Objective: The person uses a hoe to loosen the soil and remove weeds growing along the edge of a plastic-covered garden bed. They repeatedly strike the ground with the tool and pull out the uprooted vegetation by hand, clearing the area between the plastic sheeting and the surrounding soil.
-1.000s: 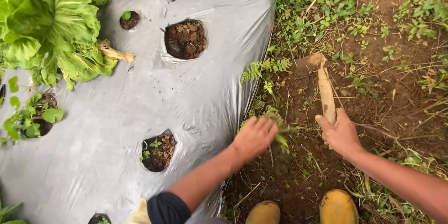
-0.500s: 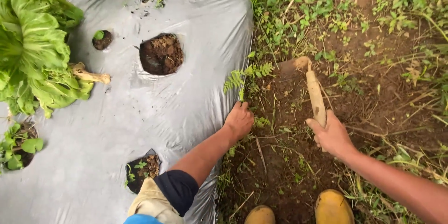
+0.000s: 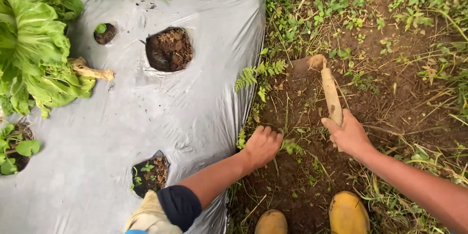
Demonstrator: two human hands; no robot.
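The silver mulch sheet (image 3: 146, 107) shows four planting holes and one leafy cabbage (image 3: 34, 43). At its edge the left hand (image 3: 263, 144) closes, apparently on a weed tuft (image 3: 291, 146); a careless tug could tear the plastic. The right hand (image 3: 348, 134) grips one wooden-handled hoe (image 3: 330, 92), blade in soil. Two yellow boots (image 3: 348, 213) stand below.

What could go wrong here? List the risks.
1. The left hand pulls weeds close to the hoe in the right hand; a chop might strike fingers.
2. The blade lies near the plastic mulch sheet; it could tear the edge.
3. The boots stand on loose soil, so slipping seems possible.
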